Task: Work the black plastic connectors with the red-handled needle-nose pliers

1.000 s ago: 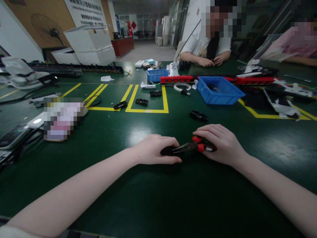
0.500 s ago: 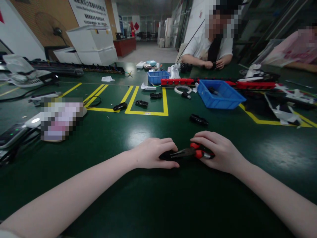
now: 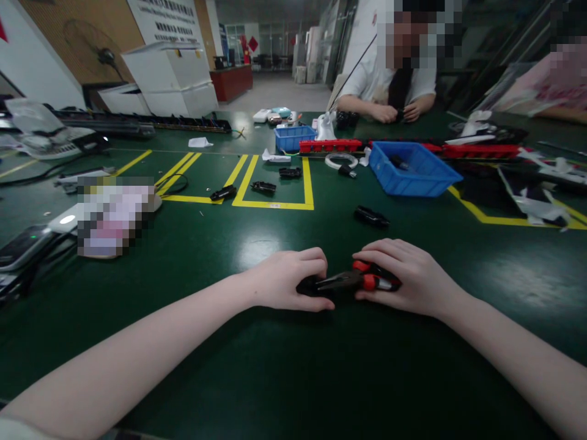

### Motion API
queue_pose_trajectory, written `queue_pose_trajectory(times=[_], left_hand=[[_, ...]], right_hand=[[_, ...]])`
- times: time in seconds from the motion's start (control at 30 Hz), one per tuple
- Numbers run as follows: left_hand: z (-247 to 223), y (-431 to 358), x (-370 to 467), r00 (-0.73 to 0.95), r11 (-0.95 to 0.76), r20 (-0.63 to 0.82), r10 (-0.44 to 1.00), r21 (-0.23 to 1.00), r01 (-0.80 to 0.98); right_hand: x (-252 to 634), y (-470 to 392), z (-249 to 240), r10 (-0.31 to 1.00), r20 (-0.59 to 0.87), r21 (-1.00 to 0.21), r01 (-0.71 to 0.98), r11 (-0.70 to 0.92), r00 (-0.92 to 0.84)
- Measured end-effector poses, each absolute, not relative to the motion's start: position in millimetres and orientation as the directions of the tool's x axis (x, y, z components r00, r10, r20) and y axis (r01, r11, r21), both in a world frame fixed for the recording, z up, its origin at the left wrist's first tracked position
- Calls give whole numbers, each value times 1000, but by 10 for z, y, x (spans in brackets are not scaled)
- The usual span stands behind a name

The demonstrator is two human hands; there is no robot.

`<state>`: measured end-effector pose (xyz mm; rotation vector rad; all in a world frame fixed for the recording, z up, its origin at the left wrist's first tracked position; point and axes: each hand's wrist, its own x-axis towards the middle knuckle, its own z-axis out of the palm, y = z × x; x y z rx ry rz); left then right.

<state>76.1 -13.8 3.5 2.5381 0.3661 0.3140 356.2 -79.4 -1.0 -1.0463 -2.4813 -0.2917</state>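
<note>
My left hand (image 3: 291, 278) is closed around a small black part (image 3: 308, 286), mostly hidden by the fingers. My right hand (image 3: 406, 275) grips long-nose pliers (image 3: 342, 281) with red and black handles. The pliers' jaws point left and their tips meet the black part between my left thumb and fingers; whether they pinch it I cannot tell. Beyond my right hand a similar-looking black piece (image 3: 371, 216) lies on the green table (image 3: 257, 379).
Several black pieces (image 3: 264, 187) lie around the yellow tape marks. A blue bin (image 3: 413, 180) holds dark parts, with a smaller blue bin (image 3: 293, 139) behind. A phone (image 3: 117, 220) and cables are at left. Across the table sits a person (image 3: 367, 101).
Both hands stay almost in place with the part and the pliers. My right thumb now shows more below the handles. The view has shifted slightly.
</note>
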Motion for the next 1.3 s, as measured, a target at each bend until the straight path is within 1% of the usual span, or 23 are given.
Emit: queue_pose_trajectory(times=[0.17,0.33,0.53,0.67,0.87,0.97,1.13,1.3], left_hand=[[36,-144,757,933,-807,141,332,554,203],[54,-162,747,928,-803,150,341,559,205],[45,-160,739,911,-799,184,369,563,210],[17,-140,741,913,-802,200,355,567,188],[23,-149,744,912,-799,180,368,563,212],[30,-149,721,912,-815,188,365,538,215],[53,-131,657,931,-862,209,299,478,170],[96,-147,636,929,-859,214,303,482,170]], right_hand=[[3559,-806,-11,654,440,5,731,683,-615],[3545,-816,-5,649,443,26,732,681,-619],[3514,-832,12,657,460,12,745,667,-597],[3501,-836,10,659,456,25,748,663,-598],[3524,-832,14,669,470,12,762,647,-575],[3546,-827,15,680,489,-3,778,628,-546],[3581,-818,8,682,506,11,795,607,-528],[3608,-813,8,669,523,38,799,600,-527]])
